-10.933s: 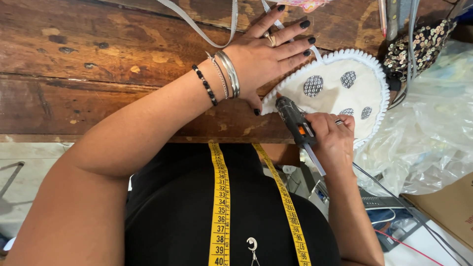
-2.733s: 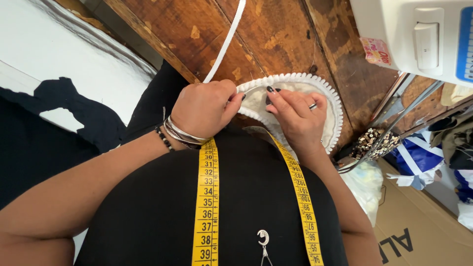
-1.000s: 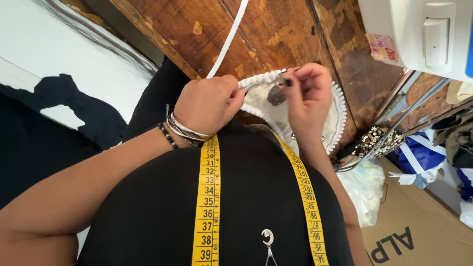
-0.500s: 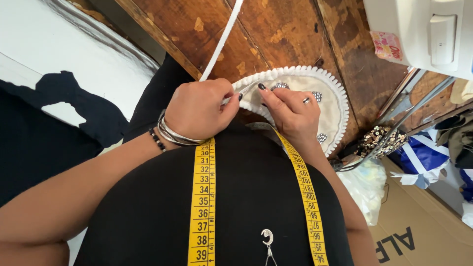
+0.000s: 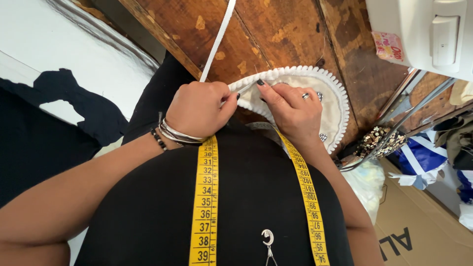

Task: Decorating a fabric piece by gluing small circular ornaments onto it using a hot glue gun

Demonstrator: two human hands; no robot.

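A round cream fabric piece (image 5: 331, 98) edged with white scalloped trim (image 5: 300, 70) lies at the near edge of the wooden table (image 5: 286, 34). My left hand (image 5: 199, 108), bracelets on its wrist, pinches the trim's loose end at the piece's left rim. My right hand (image 5: 290, 111), ring on one finger, presses down on the piece beside it, fingertips on the trim. Both hands nearly touch. Small beaded patches on the fabric peek out past my right hand.
A white strap (image 5: 217, 42) runs from my left hand across the table. A yellow tape measure (image 5: 205, 197) hangs round my neck. A white sewing machine (image 5: 428, 34) stands at the top right. Sequined fabric (image 5: 379, 140), a plastic bag and a cardboard box (image 5: 423, 221) sit at right.
My right hand, which had lifted the trim up half a second to a second ago, has come back down flat on the fabric piece. My left hand keeps its pinch at the rim.
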